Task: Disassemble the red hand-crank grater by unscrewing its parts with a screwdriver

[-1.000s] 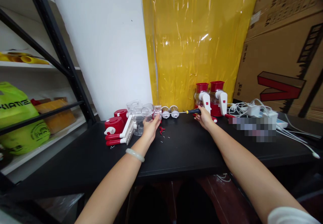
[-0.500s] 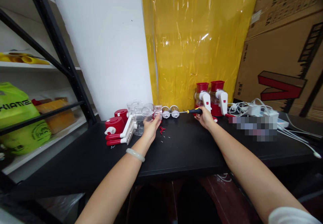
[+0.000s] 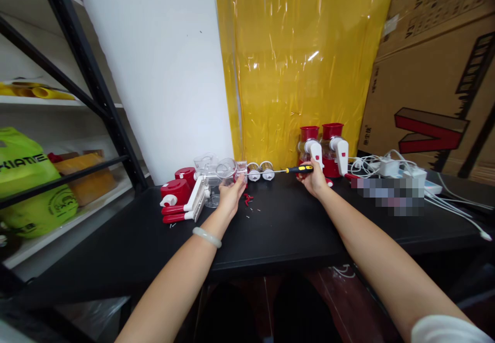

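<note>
My left hand [image 3: 232, 196] is closed around a clear plastic housing [image 3: 225, 169], holding it sideways above the black table. In my right hand [image 3: 312, 179] is a screwdriver [image 3: 299, 169] with a black and yellow handle. Its long shaft points left, and the tip meets the right end of the housing; the exact contact is too small to see. White crank handles [image 3: 198, 198] with red grips lie left of my left hand. Small red parts [image 3: 248, 198] and several tiny screws [image 3: 253, 209] are on the table between my hands.
Two red-and-white hand-crank grinders [image 3: 332, 149] stand behind my right hand. Two metal-rimmed drums [image 3: 266, 170] sit at the back middle. Red bases [image 3: 176, 192] are at the left. White cables and chargers [image 3: 390, 166] lie right, before a large cardboard box [image 3: 433, 90]. A black-framed shelf [image 3: 88, 80] rises left.
The screwdriver handle has turned in my right hand, so more of its yellow marking shows. My left hand and the housing stay in nearly the same place.
</note>
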`<act>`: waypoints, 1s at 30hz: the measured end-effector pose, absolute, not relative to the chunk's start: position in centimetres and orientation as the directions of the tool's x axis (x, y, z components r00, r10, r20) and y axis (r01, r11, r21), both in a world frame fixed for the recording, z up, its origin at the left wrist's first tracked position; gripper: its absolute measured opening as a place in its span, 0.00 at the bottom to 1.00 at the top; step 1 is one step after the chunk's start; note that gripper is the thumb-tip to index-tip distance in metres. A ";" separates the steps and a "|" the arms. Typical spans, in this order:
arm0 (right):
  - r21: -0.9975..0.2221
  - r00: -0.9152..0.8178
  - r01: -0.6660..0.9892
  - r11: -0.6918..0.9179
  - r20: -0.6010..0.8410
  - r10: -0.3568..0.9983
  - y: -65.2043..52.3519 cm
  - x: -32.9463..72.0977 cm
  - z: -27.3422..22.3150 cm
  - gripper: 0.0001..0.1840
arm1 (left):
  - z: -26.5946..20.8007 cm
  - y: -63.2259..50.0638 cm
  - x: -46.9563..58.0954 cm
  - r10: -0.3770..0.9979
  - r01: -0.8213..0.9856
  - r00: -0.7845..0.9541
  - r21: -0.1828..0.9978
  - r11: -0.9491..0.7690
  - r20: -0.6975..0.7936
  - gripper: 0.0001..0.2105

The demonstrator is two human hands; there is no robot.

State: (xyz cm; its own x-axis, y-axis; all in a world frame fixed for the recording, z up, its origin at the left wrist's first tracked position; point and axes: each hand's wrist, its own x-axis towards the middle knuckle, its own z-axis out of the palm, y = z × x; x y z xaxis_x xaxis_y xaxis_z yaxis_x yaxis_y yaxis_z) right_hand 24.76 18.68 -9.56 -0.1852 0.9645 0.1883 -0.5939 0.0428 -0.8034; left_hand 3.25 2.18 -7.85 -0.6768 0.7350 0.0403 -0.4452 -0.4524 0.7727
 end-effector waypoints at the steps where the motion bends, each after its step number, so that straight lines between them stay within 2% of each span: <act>1: -0.815 -0.166 -0.576 0.056 0.184 0.969 18.8 24.7 -9.6 0.22 | -7.9 2.2 3.2 0.737 -0.440 -0.674 0.777 -0.451 0.046 0.29; 4: -0.867 -0.115 -0.490 0.093 0.170 0.979 19.3 24.5 -10.0 0.25 | -8.0 2.3 3.1 0.745 -0.411 -0.663 0.795 -0.446 0.075 0.26; 8: -0.916 -0.126 -0.376 0.141 0.201 0.971 19.5 24.5 -10.6 0.22 | -8.0 2.4 3.0 0.738 -0.422 -0.672 0.786 -0.453 0.065 0.28; 16: -0.827 -0.167 -0.560 0.057 0.180 0.969 18.5 24.5 -9.7 0.08 | -7.8 2.3 3.1 0.737 -0.466 -0.676 0.761 -0.452 0.024 0.31; 22: -0.777 -0.228 -0.629 -0.026 0.153 0.962 18.2 25.1 -9.4 0.04 | -7.8 2.3 3.2 0.740 -0.432 -0.671 0.784 -0.446 0.051 0.26; 25: -0.774 -0.222 -0.633 0.003 0.184 0.958 18.3 25.1 -9.4 0.07 | -7.9 2.3 3.1 0.738 -0.420 -0.672 0.789 -0.449 0.062 0.26; 30: -0.845 -0.136 -0.532 0.056 0.151 0.979 19.1 24.6 -9.7 0.23 | -8.0 2.5 2.9 0.740 -0.432 -0.671 0.784 -0.446 0.051 0.26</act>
